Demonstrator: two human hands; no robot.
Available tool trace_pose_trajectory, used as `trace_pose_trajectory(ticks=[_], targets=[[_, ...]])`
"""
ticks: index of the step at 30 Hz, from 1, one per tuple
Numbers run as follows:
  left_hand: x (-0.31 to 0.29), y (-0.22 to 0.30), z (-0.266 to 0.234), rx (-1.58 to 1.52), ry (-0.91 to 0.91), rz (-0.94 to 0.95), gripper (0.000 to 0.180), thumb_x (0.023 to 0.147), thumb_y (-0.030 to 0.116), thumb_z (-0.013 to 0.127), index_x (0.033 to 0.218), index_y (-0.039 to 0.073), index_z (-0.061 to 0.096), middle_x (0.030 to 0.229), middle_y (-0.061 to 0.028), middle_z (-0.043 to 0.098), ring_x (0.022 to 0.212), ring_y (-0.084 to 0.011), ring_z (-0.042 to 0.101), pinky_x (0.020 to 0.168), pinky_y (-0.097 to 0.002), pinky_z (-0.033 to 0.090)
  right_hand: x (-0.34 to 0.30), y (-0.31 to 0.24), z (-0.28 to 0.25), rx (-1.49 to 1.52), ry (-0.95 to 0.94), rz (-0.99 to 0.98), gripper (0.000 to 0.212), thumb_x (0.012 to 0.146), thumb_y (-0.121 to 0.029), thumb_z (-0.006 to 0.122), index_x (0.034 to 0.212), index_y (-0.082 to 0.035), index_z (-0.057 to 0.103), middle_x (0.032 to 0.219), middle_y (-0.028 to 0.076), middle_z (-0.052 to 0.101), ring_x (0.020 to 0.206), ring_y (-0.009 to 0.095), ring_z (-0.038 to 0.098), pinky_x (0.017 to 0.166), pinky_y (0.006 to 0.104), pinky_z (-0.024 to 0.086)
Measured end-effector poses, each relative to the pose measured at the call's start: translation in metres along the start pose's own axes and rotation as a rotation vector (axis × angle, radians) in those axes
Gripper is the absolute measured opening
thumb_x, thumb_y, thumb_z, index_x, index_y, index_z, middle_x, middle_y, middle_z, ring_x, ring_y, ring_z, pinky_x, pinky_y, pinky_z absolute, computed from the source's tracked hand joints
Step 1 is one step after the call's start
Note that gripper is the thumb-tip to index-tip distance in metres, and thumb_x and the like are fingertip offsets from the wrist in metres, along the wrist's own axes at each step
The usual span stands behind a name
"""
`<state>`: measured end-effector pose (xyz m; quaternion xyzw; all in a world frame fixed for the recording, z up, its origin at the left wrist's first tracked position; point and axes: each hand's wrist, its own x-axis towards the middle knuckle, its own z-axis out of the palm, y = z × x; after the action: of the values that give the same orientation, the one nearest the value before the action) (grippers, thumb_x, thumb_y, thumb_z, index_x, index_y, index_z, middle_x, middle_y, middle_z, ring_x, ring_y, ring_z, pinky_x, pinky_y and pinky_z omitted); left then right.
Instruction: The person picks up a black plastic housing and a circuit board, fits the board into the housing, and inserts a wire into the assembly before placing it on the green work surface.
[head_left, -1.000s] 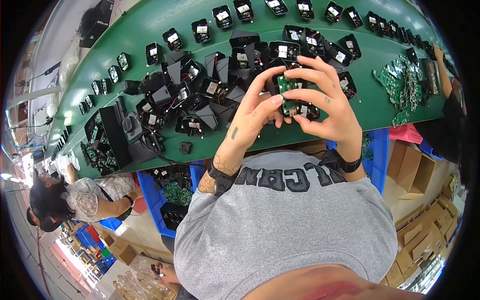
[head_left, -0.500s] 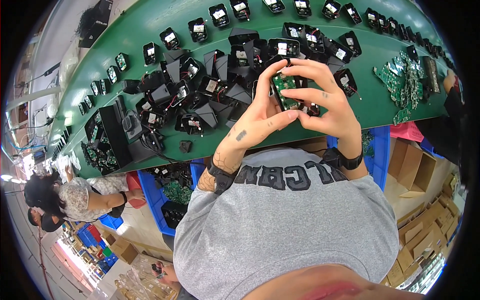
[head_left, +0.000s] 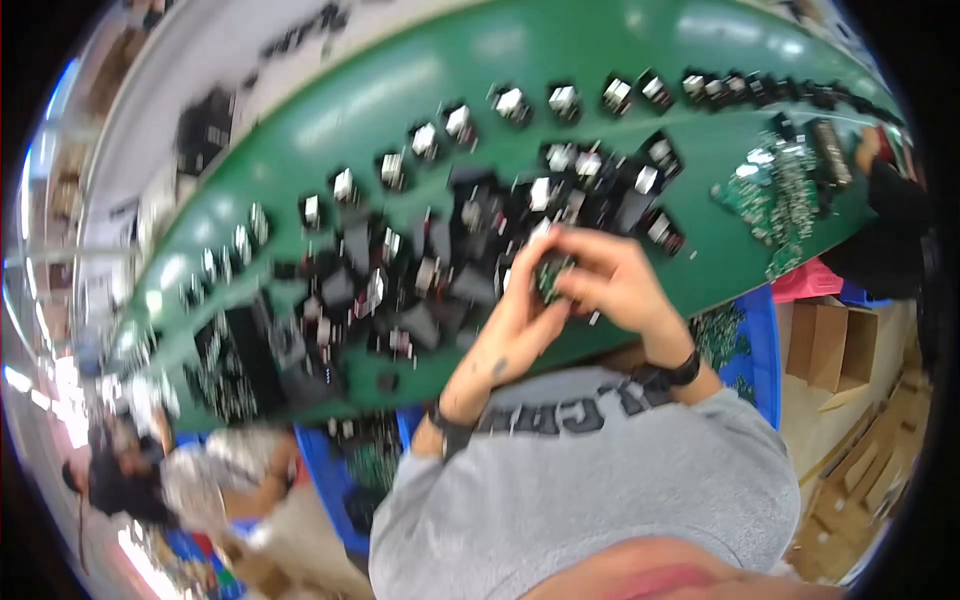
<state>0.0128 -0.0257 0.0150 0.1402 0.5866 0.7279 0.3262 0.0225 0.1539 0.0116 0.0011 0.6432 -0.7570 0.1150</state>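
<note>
The left hand (head_left: 525,325) and right hand (head_left: 628,292) hide much of the board (head_left: 551,281). Blur smears the cases (head_left: 424,142) toward the far edge of the table (head_left: 690,215); its near edge partly hides a blue bin (head_left: 766,360).

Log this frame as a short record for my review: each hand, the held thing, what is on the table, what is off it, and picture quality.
Left hand: curled around a green circuit board
Right hand: at the board's right side
Held thing: partly hidden; too blurred to tell whether it sits in a case
Table: green; heap of black cases, a row of cases beyond, loose circuit boards at right
Off table: blue bin, open cardboard box
Picture quality: blurred
</note>
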Motion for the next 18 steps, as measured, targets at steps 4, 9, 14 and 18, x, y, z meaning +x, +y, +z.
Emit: trace_pose_trajectory(ticks=[4,9,14,18], targets=[[0.003,-0.026,-0.002,0.201,0.070,0.174,0.074,0.088,-0.015,0.042,0.150,0.015,0.012,0.125,-0.0097,0.045,0.082,-0.0085,0.051,0.066,-0.0213,0.044,0.002,0.007,-0.001,0.038,-0.101,-0.017,0.048,0.086,0.002,0.065,0.132,0.001,0.052,0.113,0.009,0.064,0.092,0.011,0.062,0.076,0.0256,0.053],[0.005,-0.025,0.005,0.327,0.138,0.331,0.064,0.090,-0.013,0.046,0.144,0.012,0.021,0.123,-0.0109,0.046,0.085,-0.0082,0.052,0.067,-0.0214,0.045,-0.002,-0.003,0.005,-0.073,-0.074,-0.251,0.049,0.084,0.005,0.064,0.131,0.001,0.053,0.120,0.012,0.062,0.108,0.014,0.059,0.092,0.0303,0.050],[0.007,-0.002,0.007,-0.123,0.175,0.220,0.068,0.090,-0.006,0.053,0.143,0.017,0.016,0.106,-0.0124,0.058,0.050,-0.0059,0.045,0.043,-0.0185,0.037,0.006,-0.001,-0.014,-0.409,0.114,-0.746,0.045,0.072,-0.007,0.074,0.116,-0.005,0.066,0.115,0.011,0.066,0.114,0.029,0.059,0.097,0.0397,0.046],[0.012,-0.011,0.008,0.036,0.238,0.240,0.071,0.088,-0.004,0.059,0.142,0.016,0.018,0.097,-0.0074,0.055,0.053,-0.0051,0.048,0.043,-0.0183,0.037,0.001,0.023,-0.003,-0.420,0.176,-0.868,0.022,0.068,-0.002,0.076,0.090,-0.004,0.072,0.097,0.009,0.068,0.104,0.031,0.059,0.097,0.0456,0.044]])
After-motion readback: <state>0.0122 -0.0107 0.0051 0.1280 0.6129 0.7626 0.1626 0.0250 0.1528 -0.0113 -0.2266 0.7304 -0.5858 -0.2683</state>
